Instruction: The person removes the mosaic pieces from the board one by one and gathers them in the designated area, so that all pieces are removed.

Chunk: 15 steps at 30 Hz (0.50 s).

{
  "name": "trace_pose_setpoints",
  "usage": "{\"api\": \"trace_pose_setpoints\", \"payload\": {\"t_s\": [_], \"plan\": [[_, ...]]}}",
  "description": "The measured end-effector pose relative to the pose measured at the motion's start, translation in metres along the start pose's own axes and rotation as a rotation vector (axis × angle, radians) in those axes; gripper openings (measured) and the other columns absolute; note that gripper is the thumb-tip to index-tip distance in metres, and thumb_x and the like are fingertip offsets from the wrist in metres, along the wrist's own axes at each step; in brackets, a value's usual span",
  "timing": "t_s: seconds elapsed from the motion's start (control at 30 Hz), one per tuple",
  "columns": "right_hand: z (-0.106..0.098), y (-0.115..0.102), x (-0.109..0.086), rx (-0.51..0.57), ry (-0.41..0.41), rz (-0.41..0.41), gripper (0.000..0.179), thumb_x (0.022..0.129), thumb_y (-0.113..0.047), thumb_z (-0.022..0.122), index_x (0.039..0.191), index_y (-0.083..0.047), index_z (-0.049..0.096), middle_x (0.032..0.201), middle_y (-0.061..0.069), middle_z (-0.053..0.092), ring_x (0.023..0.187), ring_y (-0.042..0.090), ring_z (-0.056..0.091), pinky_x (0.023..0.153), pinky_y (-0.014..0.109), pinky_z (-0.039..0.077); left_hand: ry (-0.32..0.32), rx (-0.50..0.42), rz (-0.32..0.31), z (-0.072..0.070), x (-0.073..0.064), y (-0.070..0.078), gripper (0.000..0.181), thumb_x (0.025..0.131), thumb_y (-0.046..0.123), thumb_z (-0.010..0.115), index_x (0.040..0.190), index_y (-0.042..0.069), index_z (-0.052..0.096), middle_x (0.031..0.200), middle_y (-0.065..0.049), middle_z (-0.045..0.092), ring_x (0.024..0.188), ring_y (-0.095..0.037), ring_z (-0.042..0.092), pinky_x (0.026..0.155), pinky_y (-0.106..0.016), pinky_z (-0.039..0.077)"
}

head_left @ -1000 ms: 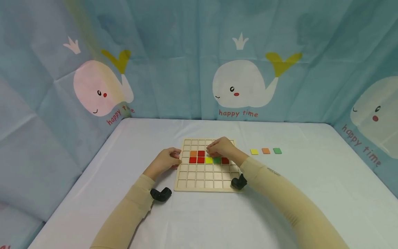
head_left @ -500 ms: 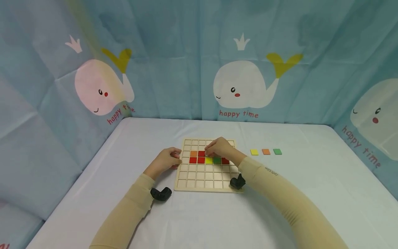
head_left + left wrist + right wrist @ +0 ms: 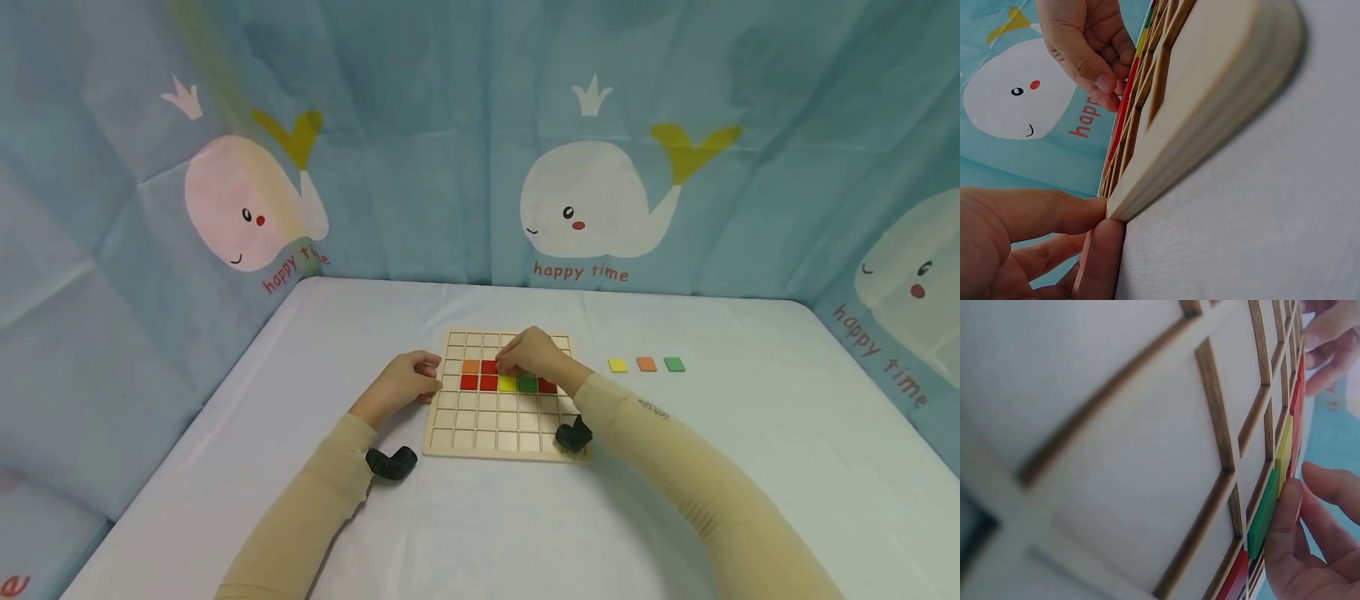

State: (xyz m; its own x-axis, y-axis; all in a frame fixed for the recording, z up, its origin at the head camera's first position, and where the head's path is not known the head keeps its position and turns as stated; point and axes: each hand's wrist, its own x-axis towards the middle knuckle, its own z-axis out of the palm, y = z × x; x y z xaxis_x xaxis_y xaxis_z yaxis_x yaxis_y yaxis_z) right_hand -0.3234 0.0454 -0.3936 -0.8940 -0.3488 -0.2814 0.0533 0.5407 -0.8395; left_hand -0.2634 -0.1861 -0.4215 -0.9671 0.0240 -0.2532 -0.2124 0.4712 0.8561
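A wooden grid board (image 3: 507, 454) lies on the table. An orange tile (image 3: 471, 367) and a red tile (image 3: 489, 367) sit in one row. The row below has two red tiles (image 3: 478, 382), a yellow tile (image 3: 508, 384), a green tile (image 3: 527, 385) and another red tile (image 3: 547, 387). My left hand (image 3: 402, 382) pinches the board's left edge, thumb on top in the left wrist view. Over the board, my right hand (image 3: 534, 353) has bent fingers, tips right beside the upper red tile; I cannot tell whether they grip anything. The cells beneath that hand are hidden.
Right of the board, loose yellow (image 3: 618, 365), orange (image 3: 647, 364) and green (image 3: 675, 364) tiles lie in a line on the white tablecloth (image 3: 495, 533). A blue whale-printed curtain (image 3: 420, 167) stands behind the table. A black wrist device (image 3: 392, 463) is on each arm.
My right hand's fingertips have shifted slightly left, up to the upper red tile. The left hand stays at the board's edge. The head view has tilted a little.
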Motion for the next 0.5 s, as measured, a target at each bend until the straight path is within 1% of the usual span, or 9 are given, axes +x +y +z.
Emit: {"api": "trace_pose_setpoints", "payload": {"t_s": [0.13,0.33,0.5], "plan": [[0.0004,-0.0002,0.0011,0.014,0.002,0.013,0.018,0.089,-0.008,0.072,0.100,0.005,0.075,0.089,0.013,0.076,0.067,0.011,0.067,0.070,0.025,0.060,0.000,0.003,-0.003,-0.0006,0.0004,-0.0003,0.048,0.090,0.003,0.065,0.136,-0.001,0.053,0.104,-0.011,0.054,0.078,-0.015,0.058,0.066,-0.023,0.054],[0.0007,-0.0001,0.0022,0.126,0.008,0.036,0.018,0.089,-0.005,0.072,0.101,0.008,0.073,0.089,0.012,0.074,0.066,0.014,0.067,0.070,0.025,0.060,0.010,0.007,-0.011,-0.0010,0.0000,-0.0004,0.048,0.090,0.003,0.065,0.136,0.000,0.054,0.104,-0.011,0.054,0.078,-0.016,0.057,0.066,-0.023,0.054],[0.0012,-0.0019,0.0029,0.153,0.036,0.035,0.012,0.089,-0.007,0.072,0.094,0.004,0.072,0.086,0.009,0.072,0.065,0.015,0.067,0.071,0.027,0.060,0.015,0.008,-0.015,0.0001,-0.0003,0.0024,0.047,0.090,0.004,0.066,0.136,0.001,0.054,0.105,-0.011,0.055,0.080,-0.016,0.057,0.067,-0.023,0.055]]}}
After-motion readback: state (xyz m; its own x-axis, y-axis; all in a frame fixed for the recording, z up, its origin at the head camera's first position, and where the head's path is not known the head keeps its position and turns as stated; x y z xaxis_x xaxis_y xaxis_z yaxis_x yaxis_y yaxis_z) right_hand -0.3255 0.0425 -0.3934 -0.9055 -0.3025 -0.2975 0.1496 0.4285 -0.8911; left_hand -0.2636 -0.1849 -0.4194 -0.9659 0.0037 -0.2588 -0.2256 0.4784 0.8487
